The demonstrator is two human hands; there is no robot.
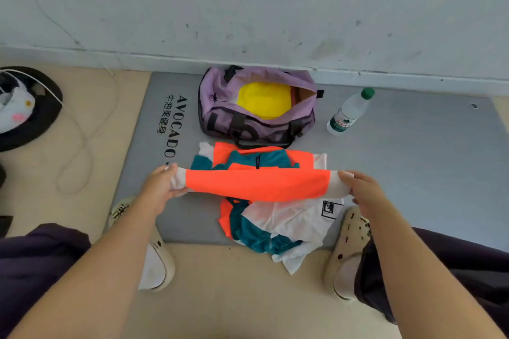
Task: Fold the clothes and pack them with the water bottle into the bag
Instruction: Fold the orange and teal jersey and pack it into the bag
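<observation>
We see a risk here — the orange, teal and white jacket [259,184] is lifted only by a fold stretched between two grips, so its loose near end, spilling off the grey mat [413,151], could drag and undo the fold. The left hand [159,187] and right hand [363,190] reach forward, each clamped on one end. The purple bag [256,124] sits open at the far side, something yellow already inside; the water bottle [349,113] stands to its right.
</observation>
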